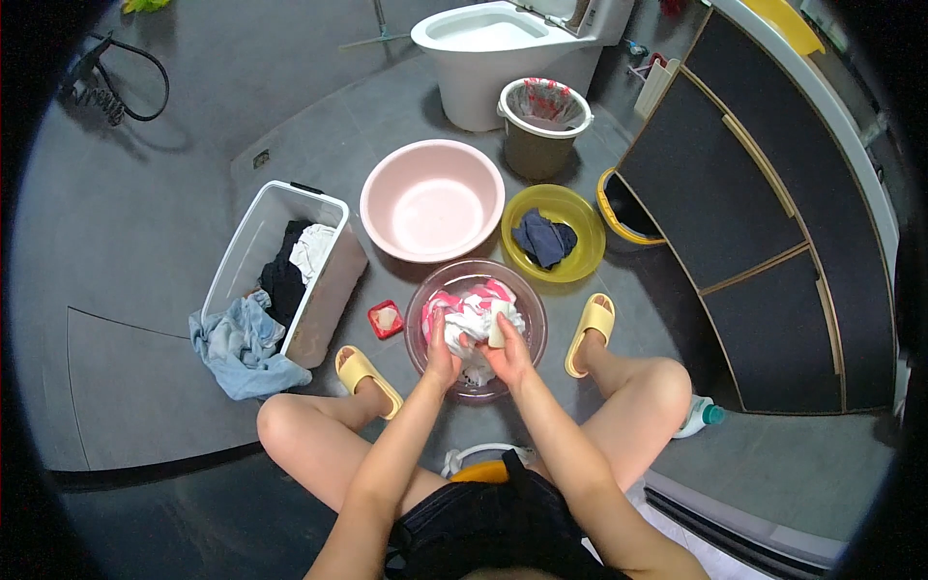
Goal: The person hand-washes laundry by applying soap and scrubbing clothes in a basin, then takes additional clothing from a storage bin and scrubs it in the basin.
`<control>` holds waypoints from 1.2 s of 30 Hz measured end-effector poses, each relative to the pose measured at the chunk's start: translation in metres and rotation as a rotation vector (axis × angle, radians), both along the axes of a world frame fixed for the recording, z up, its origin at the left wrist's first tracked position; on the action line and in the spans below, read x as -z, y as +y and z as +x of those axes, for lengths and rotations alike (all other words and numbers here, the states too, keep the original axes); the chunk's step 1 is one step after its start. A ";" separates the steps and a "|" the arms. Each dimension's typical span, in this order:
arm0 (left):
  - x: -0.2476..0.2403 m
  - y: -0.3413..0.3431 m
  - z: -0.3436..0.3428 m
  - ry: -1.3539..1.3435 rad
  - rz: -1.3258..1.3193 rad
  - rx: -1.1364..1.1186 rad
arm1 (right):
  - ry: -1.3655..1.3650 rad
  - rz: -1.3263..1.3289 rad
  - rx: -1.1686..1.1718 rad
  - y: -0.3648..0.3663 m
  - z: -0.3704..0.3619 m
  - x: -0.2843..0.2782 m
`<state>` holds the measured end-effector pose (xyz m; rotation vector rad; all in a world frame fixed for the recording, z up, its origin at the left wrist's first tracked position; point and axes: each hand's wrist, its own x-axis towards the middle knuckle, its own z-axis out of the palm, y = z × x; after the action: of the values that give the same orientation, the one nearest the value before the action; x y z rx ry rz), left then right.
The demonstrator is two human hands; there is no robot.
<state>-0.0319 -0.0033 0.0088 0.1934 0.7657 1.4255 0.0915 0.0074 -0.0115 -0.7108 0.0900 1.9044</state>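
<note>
A purple see-through basin (422,300) sits on the floor between my feet, holding a wet pink-and-white garment (474,307). My left hand (442,350) grips a fold of that garment at the basin's near side. My right hand (507,350) is closed on a pale bar of soap (499,324) and presses it against the cloth. The two hands almost touch over the middle of the basin.
A red soap dish (386,318) lies left of the basin. Behind are an empty pink basin (432,200), a yellow basin (580,253) with dark cloth, a clear bin (253,247) of clothes, a toilet (503,48), a waste bin (541,126) and a dark cabinet (754,203). A detergent bottle (698,417) lies at right.
</note>
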 end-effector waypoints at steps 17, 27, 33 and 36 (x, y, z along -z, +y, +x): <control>-0.008 -0.010 0.017 0.565 0.188 0.161 | -1.595 0.808 -0.307 -0.020 -0.015 -0.037; 0.005 -0.004 0.013 0.098 -0.078 0.031 | -0.808 0.288 0.042 -0.027 -0.035 -0.059; 0.011 -0.015 0.042 0.547 -0.068 0.090 | -1.039 0.355 -0.067 -0.023 -0.036 -0.019; -0.001 -0.036 0.055 1.010 -0.019 0.466 | -0.526 0.035 -0.140 0.001 -0.005 -0.001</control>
<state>0.0230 -0.0397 0.0099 1.0551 1.4278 0.8112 0.0861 0.0083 -0.0107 -1.1937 -0.3303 1.7835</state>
